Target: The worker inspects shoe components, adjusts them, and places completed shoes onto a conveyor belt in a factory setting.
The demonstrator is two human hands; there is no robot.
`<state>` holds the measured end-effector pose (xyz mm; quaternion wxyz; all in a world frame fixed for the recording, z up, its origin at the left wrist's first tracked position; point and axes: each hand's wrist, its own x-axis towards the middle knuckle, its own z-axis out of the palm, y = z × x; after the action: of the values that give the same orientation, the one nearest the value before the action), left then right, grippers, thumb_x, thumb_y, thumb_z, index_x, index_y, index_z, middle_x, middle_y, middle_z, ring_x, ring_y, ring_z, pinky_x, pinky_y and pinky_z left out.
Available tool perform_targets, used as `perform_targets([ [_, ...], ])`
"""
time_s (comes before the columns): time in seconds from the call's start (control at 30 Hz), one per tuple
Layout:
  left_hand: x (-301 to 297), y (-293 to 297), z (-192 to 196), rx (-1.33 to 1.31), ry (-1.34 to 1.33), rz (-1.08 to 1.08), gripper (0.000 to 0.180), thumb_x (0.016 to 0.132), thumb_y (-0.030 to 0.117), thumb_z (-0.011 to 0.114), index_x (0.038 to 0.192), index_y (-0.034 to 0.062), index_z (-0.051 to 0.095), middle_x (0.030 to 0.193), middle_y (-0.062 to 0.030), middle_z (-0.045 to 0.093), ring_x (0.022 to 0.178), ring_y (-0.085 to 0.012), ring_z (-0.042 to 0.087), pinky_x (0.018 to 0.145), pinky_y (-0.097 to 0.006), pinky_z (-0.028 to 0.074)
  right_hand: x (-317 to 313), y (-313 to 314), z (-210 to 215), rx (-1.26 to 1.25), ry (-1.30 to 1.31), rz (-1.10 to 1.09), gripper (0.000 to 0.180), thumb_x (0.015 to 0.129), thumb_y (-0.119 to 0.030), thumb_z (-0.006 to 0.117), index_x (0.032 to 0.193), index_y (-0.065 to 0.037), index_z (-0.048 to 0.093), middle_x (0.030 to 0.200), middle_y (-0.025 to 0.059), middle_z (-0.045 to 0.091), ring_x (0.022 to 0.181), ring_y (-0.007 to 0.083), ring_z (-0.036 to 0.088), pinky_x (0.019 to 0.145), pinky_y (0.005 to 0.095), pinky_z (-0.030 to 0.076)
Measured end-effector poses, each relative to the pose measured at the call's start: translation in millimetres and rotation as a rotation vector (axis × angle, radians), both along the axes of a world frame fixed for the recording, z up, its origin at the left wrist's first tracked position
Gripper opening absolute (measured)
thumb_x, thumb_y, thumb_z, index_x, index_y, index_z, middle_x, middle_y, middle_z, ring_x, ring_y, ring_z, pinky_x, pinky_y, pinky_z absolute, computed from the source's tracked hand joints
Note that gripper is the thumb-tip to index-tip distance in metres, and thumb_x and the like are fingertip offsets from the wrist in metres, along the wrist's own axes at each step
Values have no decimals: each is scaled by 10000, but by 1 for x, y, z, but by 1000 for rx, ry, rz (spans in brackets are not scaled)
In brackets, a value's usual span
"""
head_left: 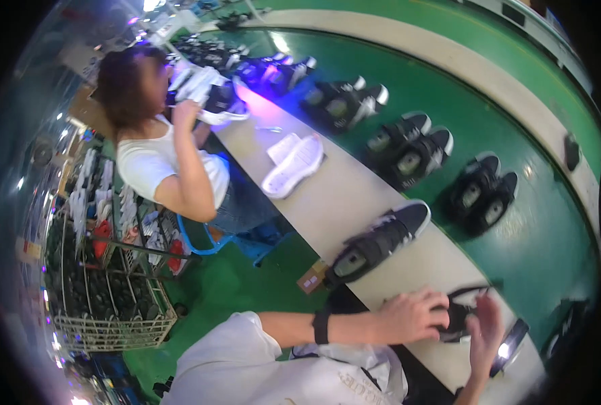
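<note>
A black shoe [458, 318] lies on the near end of the pale bench, partly covered by my two hands. My left hand [415, 316], a black band at its wrist, curls its fingers over the shoe's left side. Along its right side my right hand [487, 331] grips the edge, thumb near the opening; its fingertips are slightly smeared. A thin dark strip arches above the shoe at the far side. Farther up the bench another black shoe [381, 241] with white marks rests on its own. To the right of my right hand lies a dark object [510, 347] with a bright shine.
Pairs of black shoes [412, 150] stand along a green surface beyond the bench [327, 202]. White soles [294, 165] lie farther up it. A seated co-worker [172, 155] at the left holds a white and black shoe [219, 101]. A wire rack [115, 331] of shoes stands lower left.
</note>
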<state>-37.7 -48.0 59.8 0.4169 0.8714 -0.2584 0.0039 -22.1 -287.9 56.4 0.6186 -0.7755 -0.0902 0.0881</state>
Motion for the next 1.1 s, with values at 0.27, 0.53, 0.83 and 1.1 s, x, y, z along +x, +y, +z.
perform_targets([
  [0.27, 45, 19, 5, -40, 123, 78, 149, 804, 219, 748, 932, 162, 698, 1052, -22, 649, 939, -263, 644, 744, -393, 527, 15, 77, -2, -33, -205, -365, 355, 823, 40, 628, 1174, -8, 649, 1135, 130, 614, 1043, 226, 593, 889, 310, 471],
  [0.53, 43, -4, -27, -276, 619, 163, 274, 888, 159, 691, 1110, 64, 562, 986, -114, 657, 826, -288, 667, 678, -384, 514, -2, 77, 3, 175, 72, -411, 93, 891, -16, 604, 947, 26, 665, 893, 91, 606, 829, 184, 566, 743, 280, 444],
  [0.83, 55, -5, -51, -181, 692, 71, 204, 969, 234, 565, 1074, 59, 547, 754, -96, 646, 614, -192, 613, 585, -341, 467, 2, 67, -13, -10, -196, -213, 91, 845, -50, 663, 852, 27, 615, 794, 107, 570, 667, 222, 506, 624, 310, 412],
  [1.1, 26, 9, -21, -451, 705, 267, 142, 926, 57, 632, 1049, -13, 618, 883, -26, 671, 782, -70, 616, 703, -248, 512, -83, 28, -1, -502, -367, 19, 300, 734, 10, 668, 1034, 11, 679, 1117, 190, 664, 1075, 357, 630, 996, 480, 462],
])
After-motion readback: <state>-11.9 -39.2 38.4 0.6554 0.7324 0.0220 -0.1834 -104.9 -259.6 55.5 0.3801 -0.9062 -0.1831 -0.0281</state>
